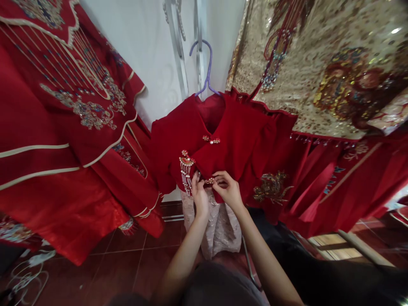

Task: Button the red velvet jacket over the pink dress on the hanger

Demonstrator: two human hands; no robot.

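Observation:
A short red jacket [236,140] hangs in front of me on a purple hanger [209,70]. My left hand [200,196] pinches the jacket's front near its lower edge, fingertips left of a small beaded frog button [210,181]. From the other side, my right hand [229,191] has its thumb and fingers closed at the right end of that button. Higher up, another beaded fastener [211,140] spans the front below the V neckline. A fan-shaped brooch [186,160] with hanging bead strings sits just above my left hand. The fingertips partly hide the lower fastener.
Red embroidered garments [63,127] hang on the left. A gold sequined garment [302,85] and red pleated skirts [318,182] hang on the right. Pale patterned fabric [219,233] drapes below the jacket. White cables [28,276] lie on the tiled floor [124,263].

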